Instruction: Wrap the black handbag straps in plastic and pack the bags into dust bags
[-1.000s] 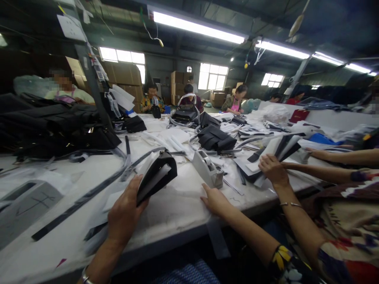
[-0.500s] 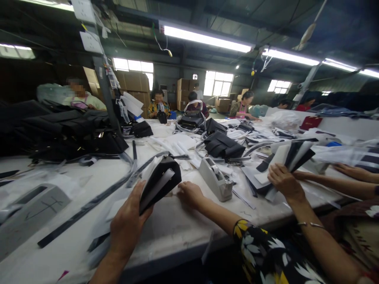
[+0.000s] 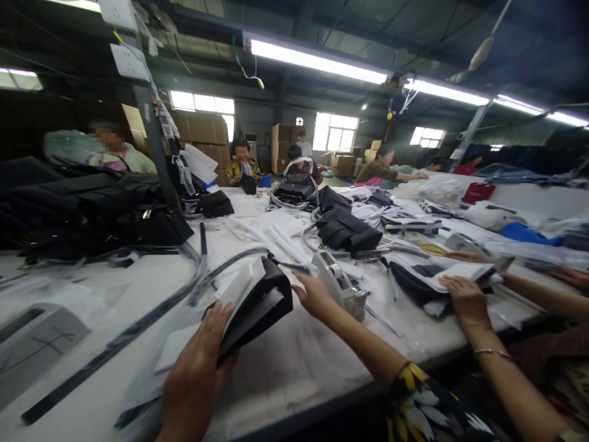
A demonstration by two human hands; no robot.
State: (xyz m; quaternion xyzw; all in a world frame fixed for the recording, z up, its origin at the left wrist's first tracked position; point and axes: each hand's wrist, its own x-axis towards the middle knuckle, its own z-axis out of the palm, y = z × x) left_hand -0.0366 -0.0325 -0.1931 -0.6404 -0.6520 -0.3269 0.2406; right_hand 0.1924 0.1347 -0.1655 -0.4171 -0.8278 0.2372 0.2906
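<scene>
My left hand [image 3: 200, 362] grips a black handbag [image 3: 264, 310] by its near side, thumb below and fingers over it. White paper sheets [image 3: 243, 282] lie against the bag, and a pale strip shows in its opening. Just right of the bag is my right hand [image 3: 317, 299], fingers stretched out and slightly apart, with nothing visible in them. A grey tape dispenser [image 3: 338, 285] stands beside that hand. Behind the bag, a long dark strap [image 3: 124, 337], partly in clear film, runs across the white table [image 3: 294, 380].
Another grey dispenser [image 3: 41, 344] stands at the left edge. Black bags [image 3: 105, 209] are heaped behind it near a metal post [image 3: 154, 135]. At right, a co-worker's hand [image 3: 467, 301] rests on another bag [image 3: 414, 282]. More people sit across the table.
The bag in my left hand has tipped to the right. My right hand has moved right and up, away from the table front. The co-worker's bag has been lowered onto the table.
</scene>
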